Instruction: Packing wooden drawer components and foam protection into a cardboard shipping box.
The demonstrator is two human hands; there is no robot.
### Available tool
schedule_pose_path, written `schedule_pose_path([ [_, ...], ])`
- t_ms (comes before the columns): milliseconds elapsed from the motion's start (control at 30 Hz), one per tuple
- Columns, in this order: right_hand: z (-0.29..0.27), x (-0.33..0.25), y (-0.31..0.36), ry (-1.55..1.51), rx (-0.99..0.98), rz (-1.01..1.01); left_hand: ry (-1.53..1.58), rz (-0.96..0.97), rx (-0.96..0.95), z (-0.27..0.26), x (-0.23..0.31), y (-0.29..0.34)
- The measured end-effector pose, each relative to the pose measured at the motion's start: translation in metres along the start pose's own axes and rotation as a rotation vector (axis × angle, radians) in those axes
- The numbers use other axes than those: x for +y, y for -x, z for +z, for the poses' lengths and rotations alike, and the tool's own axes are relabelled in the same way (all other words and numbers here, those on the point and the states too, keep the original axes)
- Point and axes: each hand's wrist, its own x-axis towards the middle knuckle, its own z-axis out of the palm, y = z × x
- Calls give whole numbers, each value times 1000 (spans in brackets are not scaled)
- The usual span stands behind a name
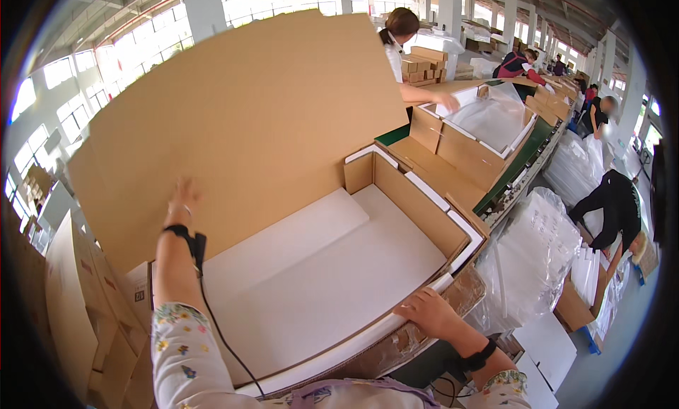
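Propping the raised cardboard lid (240,119) with flat, spread fingers, the left hand (182,197) grips nothing; the right hand (428,311) rests open on the foam-lined carton's (417,204) near edge (conveyor side). Risk: the unsupported lid could fall shut if pressure slackens.

Open brown carton (283,161) centre; white foam-lined (332,267).

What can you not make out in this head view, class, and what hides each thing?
- Right hand fingers: curled over the box edge, tips hidden.
- Box floor: covered by the white foam.
- Belt behind the raised lid: hidden by it.
- Far workers: too small, blurred.
- Person's elbows: cut off by the lower edge.
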Motion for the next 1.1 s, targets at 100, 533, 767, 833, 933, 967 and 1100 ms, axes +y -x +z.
schedule_pose_path([
  [100, -3, 9, 21, 91, -110, 206, -564, -355, -167, 176, 113, -25],
  [533, -2, 14, 1, 47, -108, 185, -431, 449, -303, 289, 252, 99],
  [767, -1, 6, -2, 62, -82, 182, -486, 353, -446, 284, 221, 84],
  [833, 1, 10, -2, 56, -85, 187, -494, 337, -330, 267, 232, 70],
  [933, 0, 11, 1, 14, -97, 198, -671, 292, 7, 242, 240, 39],
  [967, -1, 11, 0, 22, -96, 192, -688, 324, 177, 243, 223, 35],
  [1100, -1, 12, -1, 41, -60, 175, -803, 240, 151, 251, 209, 17],
])
